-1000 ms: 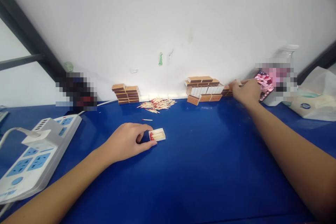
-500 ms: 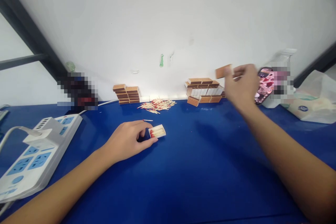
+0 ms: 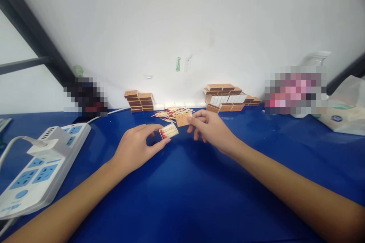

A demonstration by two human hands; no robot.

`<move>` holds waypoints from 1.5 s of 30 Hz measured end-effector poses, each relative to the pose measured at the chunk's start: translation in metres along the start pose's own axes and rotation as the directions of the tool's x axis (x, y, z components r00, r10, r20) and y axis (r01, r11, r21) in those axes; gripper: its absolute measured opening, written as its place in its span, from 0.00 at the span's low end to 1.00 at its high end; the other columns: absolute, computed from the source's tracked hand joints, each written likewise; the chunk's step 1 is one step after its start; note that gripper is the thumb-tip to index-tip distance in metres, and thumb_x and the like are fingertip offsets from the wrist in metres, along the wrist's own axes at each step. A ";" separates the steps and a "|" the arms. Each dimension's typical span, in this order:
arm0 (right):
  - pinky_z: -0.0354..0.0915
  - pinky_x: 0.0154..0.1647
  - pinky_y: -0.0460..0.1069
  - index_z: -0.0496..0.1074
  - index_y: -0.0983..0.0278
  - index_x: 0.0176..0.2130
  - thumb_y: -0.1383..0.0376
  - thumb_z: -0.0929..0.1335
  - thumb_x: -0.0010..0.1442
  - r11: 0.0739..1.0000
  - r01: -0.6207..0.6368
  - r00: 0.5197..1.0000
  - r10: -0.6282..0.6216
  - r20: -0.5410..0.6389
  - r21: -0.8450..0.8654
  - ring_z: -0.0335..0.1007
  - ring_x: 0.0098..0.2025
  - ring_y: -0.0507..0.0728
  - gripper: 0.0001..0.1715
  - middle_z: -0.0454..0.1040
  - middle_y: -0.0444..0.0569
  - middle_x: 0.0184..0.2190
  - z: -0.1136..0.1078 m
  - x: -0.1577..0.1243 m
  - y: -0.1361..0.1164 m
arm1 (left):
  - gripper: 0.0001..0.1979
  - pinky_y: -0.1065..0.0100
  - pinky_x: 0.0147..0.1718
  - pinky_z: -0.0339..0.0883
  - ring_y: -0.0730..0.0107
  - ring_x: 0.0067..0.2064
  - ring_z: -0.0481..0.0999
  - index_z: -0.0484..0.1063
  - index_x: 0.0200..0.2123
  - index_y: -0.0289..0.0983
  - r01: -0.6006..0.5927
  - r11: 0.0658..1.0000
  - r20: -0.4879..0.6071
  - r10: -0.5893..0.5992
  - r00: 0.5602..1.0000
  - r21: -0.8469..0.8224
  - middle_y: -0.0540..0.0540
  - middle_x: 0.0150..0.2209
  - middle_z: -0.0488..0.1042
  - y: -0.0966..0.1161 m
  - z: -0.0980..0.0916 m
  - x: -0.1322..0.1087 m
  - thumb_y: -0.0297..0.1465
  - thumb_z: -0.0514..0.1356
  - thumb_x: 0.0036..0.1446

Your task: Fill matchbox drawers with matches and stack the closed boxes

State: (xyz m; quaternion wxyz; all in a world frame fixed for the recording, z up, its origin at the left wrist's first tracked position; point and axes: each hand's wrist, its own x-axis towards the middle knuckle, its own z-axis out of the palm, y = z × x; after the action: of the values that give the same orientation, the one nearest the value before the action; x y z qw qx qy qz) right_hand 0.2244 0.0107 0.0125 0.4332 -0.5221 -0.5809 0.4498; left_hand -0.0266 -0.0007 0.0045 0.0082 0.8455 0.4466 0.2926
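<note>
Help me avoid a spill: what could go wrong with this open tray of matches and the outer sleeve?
The open tray, pinched at one end by the left hand, looks tilted; matches could slide out.
The sleeve in the right hand is close to the loose match pile; a sweep might scatter it.

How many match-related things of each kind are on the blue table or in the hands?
open match tray, in left hand: 1
box sleeve, in right hand: 1
loose match pile: 1
groups of stacked boxes: 2
Total: 5
</note>
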 end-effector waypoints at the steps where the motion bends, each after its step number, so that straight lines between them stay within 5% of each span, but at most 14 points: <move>1: 0.56 0.14 0.44 0.66 0.61 0.38 0.57 0.70 0.65 1.000 -0.007 1.000 0.007 0.007 0.002 0.70 0.20 0.51 0.11 0.79 0.47 0.27 -0.002 0.002 0.000 | 0.19 0.65 0.33 0.73 0.66 0.34 0.79 0.78 0.51 0.39 0.006 1.000 -0.007 -0.006 1.000 0.003 0.46 0.42 0.83 0.000 0.000 0.000 0.45 0.65 0.64; 8: 0.57 0.14 0.44 0.67 0.61 0.36 0.54 0.68 0.68 0.998 0.008 0.980 -0.019 0.196 0.061 0.68 0.18 0.50 0.14 0.76 0.44 0.24 -0.001 0.000 -0.003 | 0.20 0.67 0.33 0.73 0.67 0.35 0.80 0.78 0.53 0.41 -0.002 0.998 -0.039 -0.001 0.999 -0.066 0.47 0.43 0.83 -0.004 0.001 0.001 0.45 0.65 0.64; 34: 0.60 0.16 0.43 0.64 0.61 0.43 0.46 0.57 0.75 0.995 -0.021 0.930 -0.015 0.368 0.094 0.71 0.22 0.51 0.22 0.75 0.45 0.27 0.015 -0.011 0.006 | 0.21 0.67 0.30 0.74 0.69 0.33 0.77 0.77 0.54 0.39 -0.125 0.985 -0.103 0.113 0.988 -0.121 0.46 0.39 0.81 -0.006 0.004 0.000 0.45 0.67 0.63; 45: 0.62 0.16 0.42 0.65 0.62 0.45 0.40 0.56 0.73 0.992 -0.023 0.880 -0.039 0.474 0.126 0.71 0.23 0.50 0.30 0.74 0.46 0.30 0.022 -0.022 0.005 | 0.31 0.69 0.31 0.75 0.69 0.34 0.78 0.77 0.52 0.39 -0.270 0.928 -0.123 0.245 0.962 -0.258 0.49 0.35 0.80 -0.004 0.003 -0.001 0.49 0.73 0.49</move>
State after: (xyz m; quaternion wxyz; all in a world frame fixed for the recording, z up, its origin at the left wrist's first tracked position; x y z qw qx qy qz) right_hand 0.2057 -0.0122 0.0016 0.3119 -0.3647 -0.6415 0.5984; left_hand -0.0291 0.0019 0.0007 0.0659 0.8737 0.2872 0.3870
